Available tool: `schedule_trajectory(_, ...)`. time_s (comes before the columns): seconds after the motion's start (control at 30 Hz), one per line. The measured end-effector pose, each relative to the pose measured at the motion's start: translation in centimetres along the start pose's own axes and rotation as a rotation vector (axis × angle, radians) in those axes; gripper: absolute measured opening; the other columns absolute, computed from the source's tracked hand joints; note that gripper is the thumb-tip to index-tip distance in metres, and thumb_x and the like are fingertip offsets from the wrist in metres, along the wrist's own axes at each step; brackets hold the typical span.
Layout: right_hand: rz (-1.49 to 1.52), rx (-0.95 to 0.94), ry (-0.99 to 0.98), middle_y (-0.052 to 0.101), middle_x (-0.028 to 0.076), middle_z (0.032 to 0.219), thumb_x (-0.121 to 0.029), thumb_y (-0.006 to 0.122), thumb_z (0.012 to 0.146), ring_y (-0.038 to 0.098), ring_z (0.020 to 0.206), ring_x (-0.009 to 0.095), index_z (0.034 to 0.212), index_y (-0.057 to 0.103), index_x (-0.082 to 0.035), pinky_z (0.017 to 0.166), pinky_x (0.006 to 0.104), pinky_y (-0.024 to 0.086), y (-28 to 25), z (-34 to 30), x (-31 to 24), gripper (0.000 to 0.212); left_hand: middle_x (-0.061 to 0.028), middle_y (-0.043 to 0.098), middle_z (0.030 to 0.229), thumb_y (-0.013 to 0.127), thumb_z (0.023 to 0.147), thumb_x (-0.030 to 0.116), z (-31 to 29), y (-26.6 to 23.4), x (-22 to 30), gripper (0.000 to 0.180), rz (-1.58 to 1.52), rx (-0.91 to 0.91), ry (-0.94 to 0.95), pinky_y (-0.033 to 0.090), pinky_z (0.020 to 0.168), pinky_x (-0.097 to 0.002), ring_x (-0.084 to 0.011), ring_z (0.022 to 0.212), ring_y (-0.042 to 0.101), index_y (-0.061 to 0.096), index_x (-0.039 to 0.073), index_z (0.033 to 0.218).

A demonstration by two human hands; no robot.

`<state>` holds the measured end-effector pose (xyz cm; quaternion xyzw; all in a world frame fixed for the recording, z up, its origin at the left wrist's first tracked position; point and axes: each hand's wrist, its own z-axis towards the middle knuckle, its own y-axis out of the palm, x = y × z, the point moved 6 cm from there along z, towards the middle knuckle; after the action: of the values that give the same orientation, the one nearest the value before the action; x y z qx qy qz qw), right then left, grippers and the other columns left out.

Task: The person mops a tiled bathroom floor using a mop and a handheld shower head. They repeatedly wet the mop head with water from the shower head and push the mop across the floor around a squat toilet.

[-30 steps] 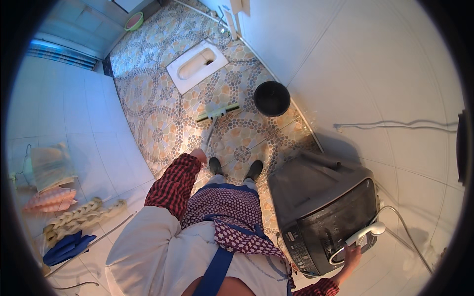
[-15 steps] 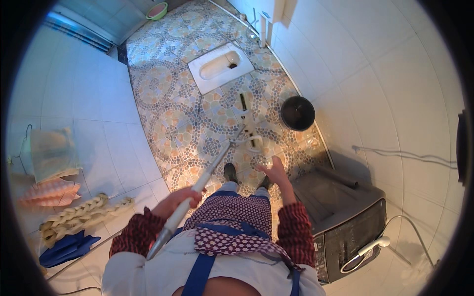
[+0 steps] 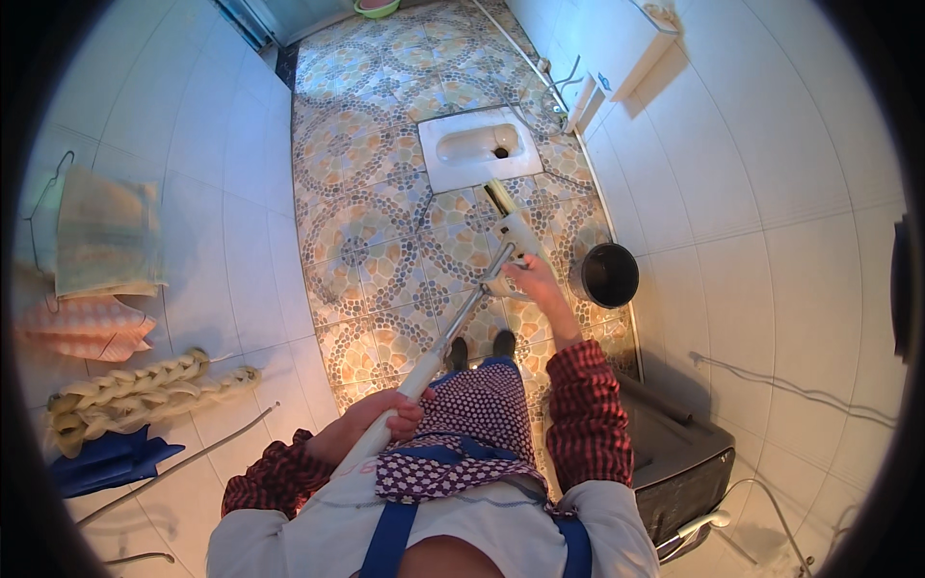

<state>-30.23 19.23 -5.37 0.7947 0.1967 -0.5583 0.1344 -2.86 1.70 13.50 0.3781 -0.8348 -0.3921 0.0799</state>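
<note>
A sponge mop (image 3: 469,314) with a white and metal pole slants from my body toward the floor ahead. My left hand (image 3: 383,416) is closed around the white part of its pole, by my waist. Farther down, my right hand (image 3: 536,283) is closed on the pale lever beside the metal shaft, just behind the mop's head (image 3: 520,231). The head is a long pale piece pointing toward the squat toilet (image 3: 472,182). My fingers hide part of the lever. The underside of the head cannot be seen.
A black bucket (image 3: 610,275) stands by the right wall. Near my right side sits a dark washing machine (image 3: 674,433), with a shower head (image 3: 713,520) close to it. Cloths (image 3: 108,231) and blue gloves (image 3: 116,462) hang at the left wall. A green basin (image 3: 377,9) lies far ahead.
My right hand has gone from open beside the mop to closed on its lever. The mop head has turned and come up somewhat. My view has shifted, and I have moved slightly.
</note>
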Motion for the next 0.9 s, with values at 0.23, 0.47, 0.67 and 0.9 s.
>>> schedule_trajectory(0.23, -0.596, 0.379, -0.075, 0.059, 0.021, 0.065, -0.037, 0.059, 0.083, 0.059, 0.064, 0.040, 0.070, 0.055, -0.003, 0.055, 0.0492, 0.044, 7.5, -0.5, -7.0, 0.037, -0.0001, 0.038, 0.068, 0.044, 0.087, 0.005, -0.1, 0.3, 2.6, 0.038, -0.079, -0.036, 0.066, 0.034, 0.047, -0.0197, -0.0068, 0.053, 0.037, 0.037, 0.000, 0.124)
schedule_trajectory(0.47, -0.467, 0.408, -0.053, 0.059, 0.021, 0.067, -0.043, 0.062, 0.080, 0.059, 0.065, 0.040, 0.071, 0.056, -0.003, 0.056, 0.0491, 0.044, 3.6, 5.6, -4.3, 0.042, 0.0007, 0.040, 0.069, 0.046, 0.087, 0.006, 0.3, 3.6, 6.2, 0.038, 0.027, 0.181, 0.116, 0.036, 0.046, -0.0201, -0.0058, 0.050, 0.039, 0.038, 0.002, 0.124)
schedule_trajectory(0.67, -0.544, 0.308, 0.024, 0.062, 0.018, 0.071, -0.047, 0.056, 0.082, 0.060, 0.069, 0.038, 0.075, 0.061, -0.004, 0.059, 0.0490, 0.045, 2.3, 14.1, 0.9, 0.044, 0.0017, 0.039, 0.069, 0.048, 0.086, 0.008, 6.2, 1.0, 10.0, 0.035, -0.068, 0.009, 0.091, 0.034, 0.049, -0.0183, -0.0052, 0.053, 0.037, 0.039, 0.002, 0.120)
schedule_trajectory(0.9, -0.779, 0.126, 0.097, 0.063, 0.017, 0.070, -0.045, 0.047, 0.088, 0.061, 0.068, 0.037, 0.078, 0.064, -0.006, 0.061, 0.0484, 0.046, 7.3, 22.0, 14.7, 0.043, -0.0015, 0.047, 0.073, 0.053, 0.088, 0.010, 15.2, -15.1, 14.2, 0.043, 0.061, 0.241, 0.015, 0.043, 0.049, -0.0220, -0.0074, 0.052, 0.046, 0.036, 0.005, 0.127)
